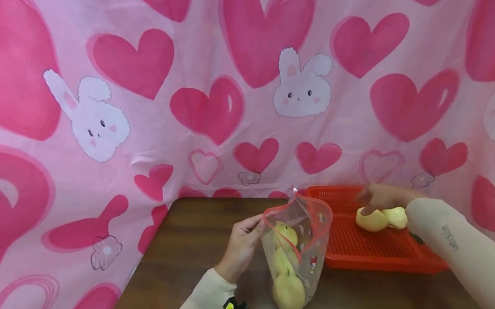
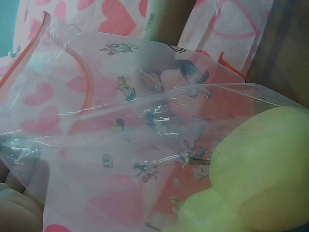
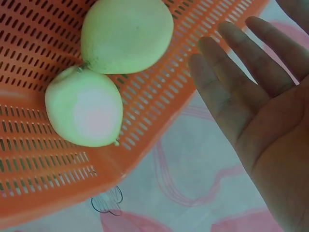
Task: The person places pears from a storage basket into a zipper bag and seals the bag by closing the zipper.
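My left hand (image 1: 242,246) pinches the red-edged rim of a clear zip bag (image 1: 315,267) between thumb and fingers. The bag stands with its mouth spread and has small cartoon prints. Stacked inside it are yellow pears (image 1: 288,294), two of which show large in the left wrist view, one with its stem (image 2: 260,169). Over the red plastic basket (image 1: 373,261), my right hand (image 1: 378,196) reaches in from the right. Its fingers are extended and hold nothing in the right wrist view (image 3: 275,130). Two pears, one larger (image 3: 128,36) and one smaller (image 3: 84,106), lie side by side in the basket.
The dark wooden table (image 1: 200,236) carries the bag at its front and the basket at the right. A pink cloth (image 1: 249,126) with hearts and rabbits hangs behind and on both sides. The basket's back rim stands close to this cloth.
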Demonstrator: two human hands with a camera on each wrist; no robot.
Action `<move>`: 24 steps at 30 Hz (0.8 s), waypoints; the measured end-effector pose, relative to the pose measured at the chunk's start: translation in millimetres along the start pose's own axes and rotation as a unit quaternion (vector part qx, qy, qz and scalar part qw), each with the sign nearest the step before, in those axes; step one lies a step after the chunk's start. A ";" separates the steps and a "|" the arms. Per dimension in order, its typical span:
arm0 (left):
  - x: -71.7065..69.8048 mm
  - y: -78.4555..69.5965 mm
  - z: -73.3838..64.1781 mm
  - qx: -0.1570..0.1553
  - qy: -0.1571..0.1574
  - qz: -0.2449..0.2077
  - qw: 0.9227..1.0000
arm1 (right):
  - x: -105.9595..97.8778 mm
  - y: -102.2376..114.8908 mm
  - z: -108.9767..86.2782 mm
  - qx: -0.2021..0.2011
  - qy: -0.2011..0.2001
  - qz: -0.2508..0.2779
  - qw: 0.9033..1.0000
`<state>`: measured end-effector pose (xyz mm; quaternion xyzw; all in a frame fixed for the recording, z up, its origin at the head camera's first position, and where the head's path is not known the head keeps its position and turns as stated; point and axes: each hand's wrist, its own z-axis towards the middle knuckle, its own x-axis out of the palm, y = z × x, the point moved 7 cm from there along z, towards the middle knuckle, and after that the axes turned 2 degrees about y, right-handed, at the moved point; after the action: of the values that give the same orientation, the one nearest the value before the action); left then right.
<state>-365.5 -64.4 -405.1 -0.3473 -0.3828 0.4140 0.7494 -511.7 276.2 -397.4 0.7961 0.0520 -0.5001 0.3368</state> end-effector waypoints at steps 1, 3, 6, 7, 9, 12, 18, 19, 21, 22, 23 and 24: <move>0.2 0.5 -0.4 0.000 0.000 -0.001 1.000 | 1.4 0.0 0.8 -0.005 0.000 -0.004 1.000; 0.2 1.4 -1.3 -0.001 0.001 -0.001 1.000 | 3.7 -0.6 3.0 -0.011 0.001 -0.008 1.000; 0.1 1.4 -2.5 0.002 0.004 0.003 1.000 | 8.3 -2.8 5.7 -0.011 0.006 -0.008 1.000; 0.0 1.1 -3.0 0.003 0.004 0.005 1.000 | 10.2 -4.2 6.7 -0.012 0.009 -0.006 1.000; -0.8 0.8 -3.3 0.003 0.003 0.009 1.000 | 13.9 -7.3 8.4 -0.012 0.010 -0.012 1.000; -1.0 0.0 -2.6 0.005 0.003 0.012 1.000 | 18.2 -12.2 10.7 -0.015 0.002 -0.030 0.999; -0.4 0.6 -0.2 0.002 0.001 0.009 1.000 | 23.8 -18.6 12.8 -0.005 -0.011 -0.039 0.999; -0.5 0.8 -0.2 0.002 0.001 0.008 1.000 | 24.5 -19.0 13.3 -0.001 -0.011 -0.039 0.999; -0.5 1.1 0.2 0.004 0.002 0.007 1.000 | 25.5 -20.6 14.3 0.005 -0.010 -0.042 0.999; -0.4 1.0 0.5 0.005 0.003 0.006 1.000 | 25.9 -21.5 15.0 0.009 -0.009 -0.043 0.999; -0.5 1.1 0.7 0.005 0.004 0.006 1.000 | 26.0 -22.2 15.2 0.013 -0.010 -0.047 0.999; -0.5 1.1 1.0 0.006 0.005 0.006 1.000 | 26.0 -23.3 15.4 0.016 -0.012 -0.051 0.999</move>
<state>-366.9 -64.1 -405.7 -0.3472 -0.3749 0.4186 0.7508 -520.4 278.4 -434.5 0.7913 0.0802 -0.5272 0.2991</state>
